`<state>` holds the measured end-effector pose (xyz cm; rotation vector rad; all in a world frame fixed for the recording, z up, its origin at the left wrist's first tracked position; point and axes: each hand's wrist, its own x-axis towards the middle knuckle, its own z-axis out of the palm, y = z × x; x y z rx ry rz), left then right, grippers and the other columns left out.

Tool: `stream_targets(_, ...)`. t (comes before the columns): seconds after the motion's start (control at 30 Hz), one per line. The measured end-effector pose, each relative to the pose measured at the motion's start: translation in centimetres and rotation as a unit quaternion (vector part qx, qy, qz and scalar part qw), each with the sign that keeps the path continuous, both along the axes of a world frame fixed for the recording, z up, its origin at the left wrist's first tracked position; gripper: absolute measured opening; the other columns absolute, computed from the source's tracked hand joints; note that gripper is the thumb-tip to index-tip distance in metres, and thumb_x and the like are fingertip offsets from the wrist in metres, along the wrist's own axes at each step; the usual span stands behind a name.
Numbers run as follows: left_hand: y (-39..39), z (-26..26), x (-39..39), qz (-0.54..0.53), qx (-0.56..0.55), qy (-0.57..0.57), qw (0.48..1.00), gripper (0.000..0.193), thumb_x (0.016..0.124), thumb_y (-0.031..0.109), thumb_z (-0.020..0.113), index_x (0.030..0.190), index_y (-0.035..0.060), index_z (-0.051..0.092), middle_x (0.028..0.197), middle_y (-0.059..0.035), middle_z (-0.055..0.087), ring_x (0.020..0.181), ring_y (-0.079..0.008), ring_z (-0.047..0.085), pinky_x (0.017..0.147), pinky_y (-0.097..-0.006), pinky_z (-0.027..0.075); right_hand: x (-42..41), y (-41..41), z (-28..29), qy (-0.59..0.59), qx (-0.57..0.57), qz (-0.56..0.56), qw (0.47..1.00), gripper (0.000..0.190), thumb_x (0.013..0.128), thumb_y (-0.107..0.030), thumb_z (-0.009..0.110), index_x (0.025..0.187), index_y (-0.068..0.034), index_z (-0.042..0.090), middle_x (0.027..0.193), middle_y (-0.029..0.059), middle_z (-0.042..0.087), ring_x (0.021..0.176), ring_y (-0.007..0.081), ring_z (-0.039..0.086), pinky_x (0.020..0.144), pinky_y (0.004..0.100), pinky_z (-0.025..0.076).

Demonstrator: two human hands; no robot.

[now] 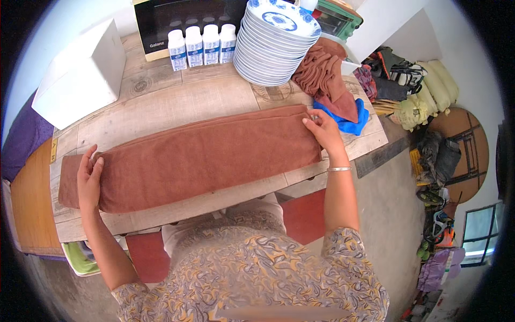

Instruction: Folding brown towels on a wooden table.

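Note:
A long brown towel (pixel 209 155), folded into a lengthwise strip, lies across the wood-patterned table (pixel 169 104) before me. Near its left end, my left hand (pixel 89 177) grips a fold between thumb and fingers. A flat end of the cloth sticks out to the left beyond that hand. At the far right corner, my right hand (pixel 325 131) pinches the layered edge, thumb on top; part of its grip is hidden. Just past the right hand lie a blue cloth (pixel 354 122) and a heap of brown cloths (pixel 322 70).
Behind the towel stand a tall stack of blue-and-white plates (pixel 273 52), several white bottles (pixel 194 46) and a Galanz microwave oven (pixel 157 24). A white box (pixel 84 72) sits at the back left. The table's near edge runs close to my body; a green toaster oven (pixel 340 20) is back right.

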<state>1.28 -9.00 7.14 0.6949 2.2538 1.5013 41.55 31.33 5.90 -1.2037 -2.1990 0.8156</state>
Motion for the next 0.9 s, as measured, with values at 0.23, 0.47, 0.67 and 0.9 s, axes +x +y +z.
stream_targets(0.23, 0.3, -0.3, -0.7, -0.021, -0.006, 0.106, 0.994, 0.032, 0.09, 0.007, 0.052, 0.12, -0.0017, 0.054, 0.11, -0.0063, 0.059, 0.102, -0.0132, 0.052, 0.092, -0.0249, 0.038, -0.2, 0.9, -1.1, -0.002, 0.021, 0.024, 0.999, 0.031, 0.076, -0.021, 0.069, 0.1, -0.002, 0.063, 0.078, 0.0099, 0.064, 0.071, 0.0179, 0.059, 0.067, 0.0303, 0.047)
stream_targets(0.47, 1.2, -0.2, 0.1, -0.012, -0.048, 0.113, 0.992, 0.036, 0.087, 0.003, 0.053, 0.124, -0.0006, 0.052, 0.105, -0.0057, 0.06, 0.097, -0.0123, 0.053, 0.087, -0.0226, 0.039, -0.2, 0.6, -1.0, 0.022, 0.022, 0.037, 0.999, 0.026, 0.075, -0.014, 0.069, 0.098, -0.002, 0.063, 0.086, 0.0088, 0.065, 0.076, 0.0176, 0.059, 0.07, 0.0289, 0.046)
stream_targets(0.67, 1.0, -1.0, -0.5, 0.005, -0.021, 0.176, 0.984, 0.04, 0.086, 0.001, 0.053, 0.126, 0.0013, 0.05, 0.102, -0.0067, 0.059, 0.094, -0.0135, 0.054, 0.086, -0.0236, 0.04, -0.2, 0.6, -0.6, -0.022, -0.035, 0.045, 0.998, 0.018, 0.075, -0.011, 0.068, 0.089, -0.003, 0.061, 0.08, 0.0053, 0.061, 0.076, 0.014, 0.057, 0.071, 0.0265, 0.045)
stream_targets(0.9, 0.8, -1.1, 0.2, 0.012, 0.022, 0.154, 0.988, 0.037, 0.084, -0.002, 0.054, 0.121, 0.0044, 0.053, 0.1, -0.0053, 0.06, 0.09, -0.0103, 0.056, 0.076, -0.0215, 0.045, 0.6, 0.2, -0.8, 0.093, -0.098, 0.117, 0.984, 0.01, 0.08, -0.008, 0.065, 0.088, -0.004, 0.058, 0.08, -0.0042, 0.053, 0.077, 0.0068, 0.049, 0.07, 0.0198, 0.04)
